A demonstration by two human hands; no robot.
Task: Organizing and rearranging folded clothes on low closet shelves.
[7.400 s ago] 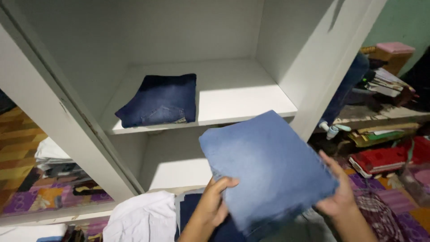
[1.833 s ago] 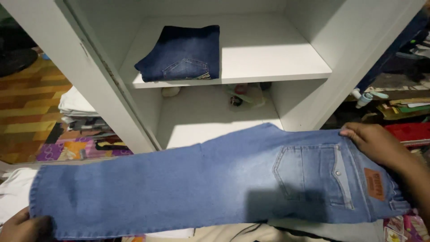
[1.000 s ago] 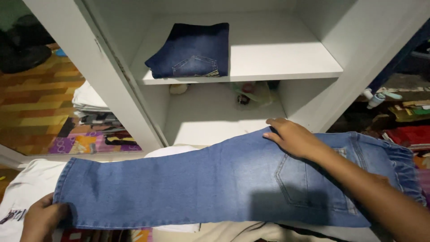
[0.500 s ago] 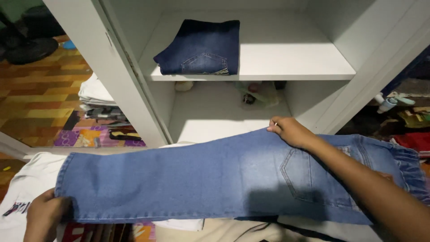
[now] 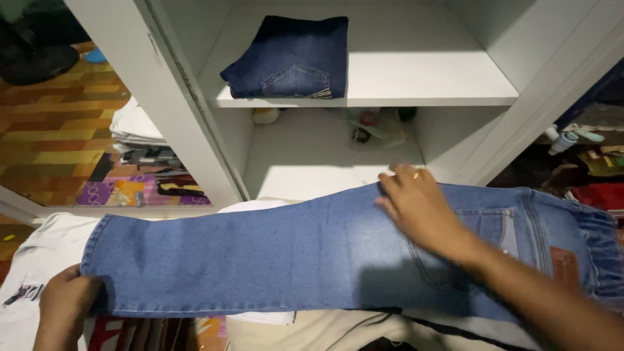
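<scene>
Stretching across the foreground, light blue jeans (image 5: 279, 260) lie flat before a white shelf unit (image 5: 403, 84). The left hand (image 5: 65, 305) grips the leg hem, fingers closed on the denim; the right hand (image 5: 422, 208) rests open and flat by the back pocket. Folded dark jeans (image 5: 289, 58) sit on the upper shelf.

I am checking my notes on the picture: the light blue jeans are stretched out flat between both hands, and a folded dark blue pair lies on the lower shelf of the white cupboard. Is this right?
Not quite. In the head view the folded dark blue jeans lie on the upper shelf, not the lower one. The rest holds: the left hand grips the leg end of the light blue jeans, and the right hand lies flat on them.
</scene>
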